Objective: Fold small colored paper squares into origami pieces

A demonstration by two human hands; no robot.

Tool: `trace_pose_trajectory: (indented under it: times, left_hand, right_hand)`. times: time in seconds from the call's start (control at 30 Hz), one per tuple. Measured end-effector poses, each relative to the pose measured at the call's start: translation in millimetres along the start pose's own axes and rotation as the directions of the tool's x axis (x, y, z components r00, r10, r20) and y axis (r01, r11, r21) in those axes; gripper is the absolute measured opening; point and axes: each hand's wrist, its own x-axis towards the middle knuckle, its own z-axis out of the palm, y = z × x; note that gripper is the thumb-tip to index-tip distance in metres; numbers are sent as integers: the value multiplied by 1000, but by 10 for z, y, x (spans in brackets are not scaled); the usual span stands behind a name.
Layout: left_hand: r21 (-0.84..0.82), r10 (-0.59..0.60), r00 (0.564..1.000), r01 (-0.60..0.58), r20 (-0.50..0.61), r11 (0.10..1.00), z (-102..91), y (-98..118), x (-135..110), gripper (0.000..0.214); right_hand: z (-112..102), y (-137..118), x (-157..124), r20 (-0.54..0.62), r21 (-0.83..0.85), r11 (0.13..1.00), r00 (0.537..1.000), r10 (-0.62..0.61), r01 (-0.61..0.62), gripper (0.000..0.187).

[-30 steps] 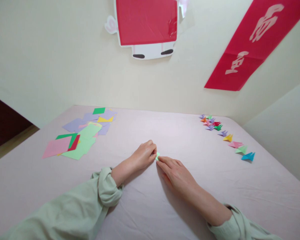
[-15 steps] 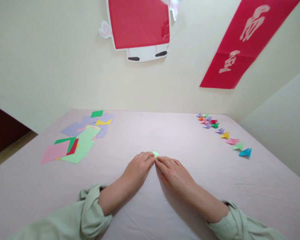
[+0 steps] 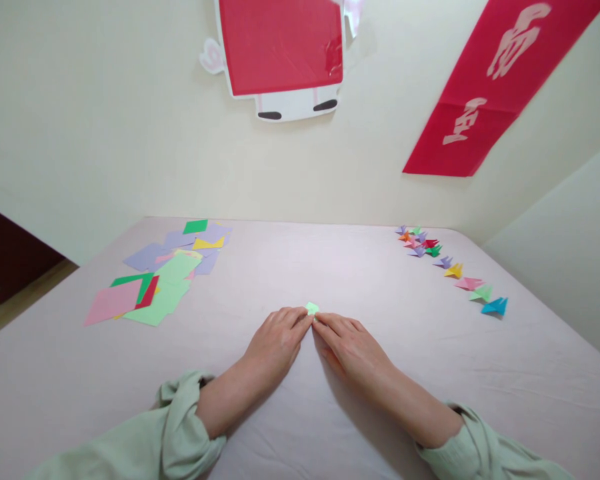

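A small light green piece of folded paper (image 3: 312, 308) lies at the middle of the table, mostly covered by my fingertips. My left hand (image 3: 279, 340) presses on its left side with the fingers together. From the right, my right hand (image 3: 351, 343) pinches or presses the same paper, its fingers also closed. The fingertips of both hands nearly meet at the paper's near edge. The exact fold under the fingers is hidden.
Loose coloured paper sheets (image 3: 170, 277) overlap on the left of the pale cloth-covered table (image 3: 260, 267). A row of several small folded paper figures (image 3: 454, 271) runs along the right side. Behind the table stands a wall (image 3: 180, 167) with red decorations.
The view has shifted slightly. Both hands stay at the light green paper, and a little more of it shows above the fingertips.
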Motion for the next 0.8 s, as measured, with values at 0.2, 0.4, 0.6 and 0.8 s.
trace_pose_trajectory:
  times: [0.2, 0.4, 0.6, 0.8]
  left_hand:
    - [57, -43, 999, 42, 27, 998, -47, 6, 31, 39]
    - [74, -63, 997, 60, 45, 995, -78, 18, 70, 38]
    - [-95, -72, 997, 72, 1, 993, -68, -106, 89, 32]
    - [-313, -82, 996, 65, -42, 948, -54, -245, 136, 29]
  right_hand:
    - [28, 13, -8, -24, 2, 1000, 1000, -9, 9, 41]
    - [6, 5, 1, 13, -8, 1000, 1000, 12, -12, 36]
    - [-42, -18, 58, 53, -64, 997, 997, 50, -46, 29]
    - [-64, -79, 176, 46, -196, 979, 997, 59, -49, 19]
